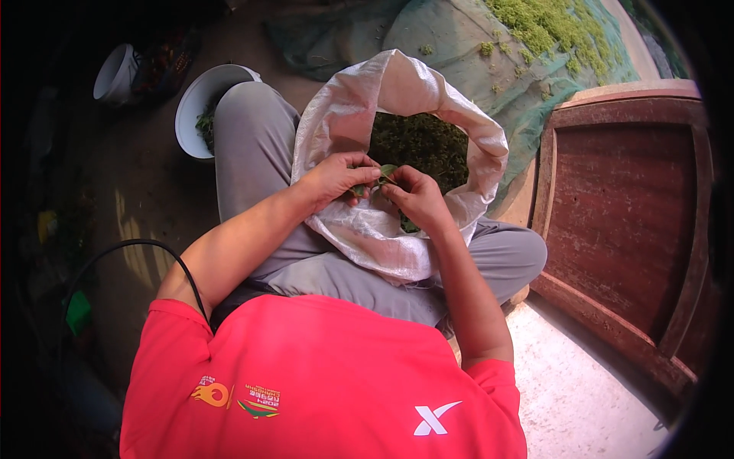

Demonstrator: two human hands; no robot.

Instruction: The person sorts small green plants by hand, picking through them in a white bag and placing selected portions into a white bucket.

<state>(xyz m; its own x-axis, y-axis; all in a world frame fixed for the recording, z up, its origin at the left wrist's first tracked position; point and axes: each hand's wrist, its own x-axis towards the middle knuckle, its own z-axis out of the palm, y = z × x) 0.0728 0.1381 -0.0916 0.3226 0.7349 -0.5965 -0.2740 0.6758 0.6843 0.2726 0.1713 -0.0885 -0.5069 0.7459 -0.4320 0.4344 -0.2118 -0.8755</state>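
Note:
My left hand [347, 180] and my right hand [414, 195] meet over the near part of a white woven sack [334, 122] with a rolled rim, which sits in my lap. Both hands pinch a small green leafy sprig [388, 170] between their fingertips, the right one from the right and the left one from the left. Dark green plant material [420, 147] fills the inside of the sack below them. My fingers partly hide the sprig.
My grey-trousered knees flank the sack. A white bucket [186, 122] with greens and a smaller white bucket [108, 73] stand back left. Behind lies green netting [417, 34] with yellow-green plants [539, 30]. A red wooden panel [619, 214] borders the right; a black cable loops at left.

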